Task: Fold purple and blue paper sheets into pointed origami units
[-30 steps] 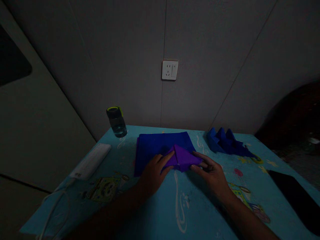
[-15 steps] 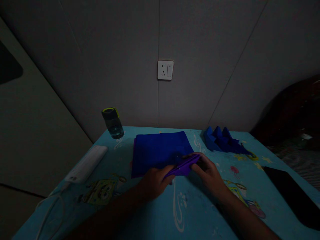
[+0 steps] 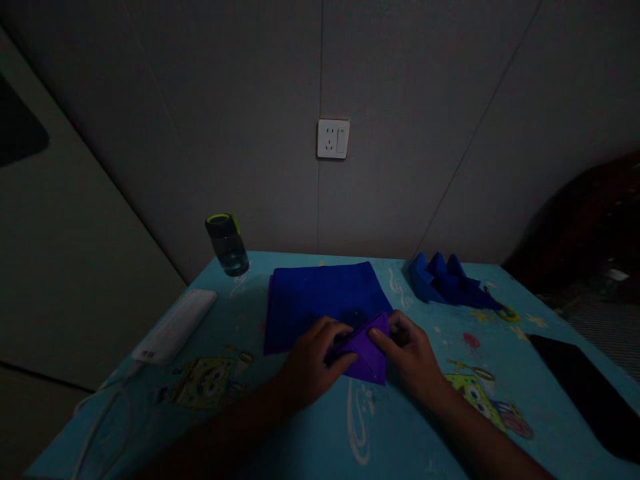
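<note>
Between my two hands is a piece of folded purple paper (image 3: 369,357), raised over the table with a flat, creased face toward me. My left hand (image 3: 317,363) grips its left end, thumb in front and fingers behind. On the right, my right hand (image 3: 411,353) pinches the upper right corner, its thumb lying on the front face. Just behind the hands lies a stack of blue sheets (image 3: 325,293), with a purple edge showing at its left side. Several folded blue paper shapes (image 3: 443,280) stand together at the back right.
A water bottle (image 3: 229,247) stands at the back left. In front of it lies a white power bank (image 3: 175,327) with a cable (image 3: 103,420). A black flat device (image 3: 585,393) rests near the right edge. The patterned tablecloth (image 3: 400,440) meets a wall with a socket (image 3: 333,139).
The purple paper has turned from nearly edge-on so that its broad face shows, its lower corner now pointing down. My left fingers have shifted up along its left end.
</note>
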`<state>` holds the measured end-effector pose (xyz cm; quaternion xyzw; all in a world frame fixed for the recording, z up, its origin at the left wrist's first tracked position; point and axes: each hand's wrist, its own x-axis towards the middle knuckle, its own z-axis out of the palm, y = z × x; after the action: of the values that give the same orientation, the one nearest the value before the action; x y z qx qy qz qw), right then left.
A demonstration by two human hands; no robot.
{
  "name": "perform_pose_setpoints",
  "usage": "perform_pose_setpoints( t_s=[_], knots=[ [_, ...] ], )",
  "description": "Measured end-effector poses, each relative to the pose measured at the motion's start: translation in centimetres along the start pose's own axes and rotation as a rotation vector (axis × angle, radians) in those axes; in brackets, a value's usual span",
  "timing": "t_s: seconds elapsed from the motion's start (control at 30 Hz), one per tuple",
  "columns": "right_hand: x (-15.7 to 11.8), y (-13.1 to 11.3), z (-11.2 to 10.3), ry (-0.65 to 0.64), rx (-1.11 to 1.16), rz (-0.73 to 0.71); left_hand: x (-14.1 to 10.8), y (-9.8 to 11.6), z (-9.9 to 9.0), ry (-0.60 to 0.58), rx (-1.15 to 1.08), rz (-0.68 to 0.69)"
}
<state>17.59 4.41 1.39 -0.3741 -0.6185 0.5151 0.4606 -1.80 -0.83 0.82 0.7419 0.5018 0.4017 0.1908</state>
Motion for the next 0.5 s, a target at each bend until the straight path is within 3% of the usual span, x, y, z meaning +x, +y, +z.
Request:
perform_pose_setpoints(
  t_s=[0.17,0.37,0.5],
  knots=[
    [0.0,0.01,0.66,0.007,0.04,0.058,0.21,-0.01,0.3,0.013,-0.028,-0.073],
    [-0.22,0.1,0.99,0.04,-0.03,0.024,0.39,0.07,0.48,-0.04,-0.127,-0.207],
    [-0.33,0.0,1.1,0.063,-0.01,0.064,0.07,-0.02,0.42,-0.1,-0.187,-0.187]
  ],
)
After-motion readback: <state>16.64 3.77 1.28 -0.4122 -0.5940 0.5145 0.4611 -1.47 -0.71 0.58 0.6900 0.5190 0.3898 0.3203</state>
